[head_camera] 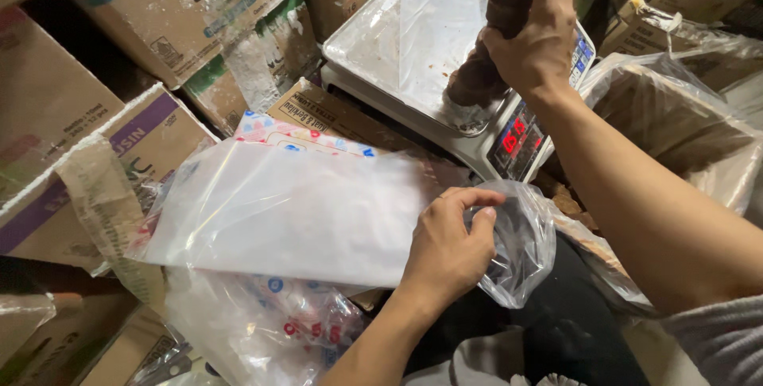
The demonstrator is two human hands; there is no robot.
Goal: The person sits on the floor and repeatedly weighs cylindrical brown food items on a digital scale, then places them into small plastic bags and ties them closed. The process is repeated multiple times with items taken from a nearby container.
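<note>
My right hand (534, 28) grips the top of a clear bag packed with brown stuff (481, 76), which rests on the plastic-covered pan of a digital scale (397, 44). The scale's red display (515, 138) is lit. My left hand (449, 247) pinches the mouth of an empty clear plastic bag (520, 247) at the edge of a flat stack of clear bags (294, 211).
Cardboard boxes (191, 12) crowd the left and back. At the right stands a plastic-lined box of brown material (668, 120). Below the stack lies a packet of printed plastic (278, 322). A dark cloth covers my lap (572, 330).
</note>
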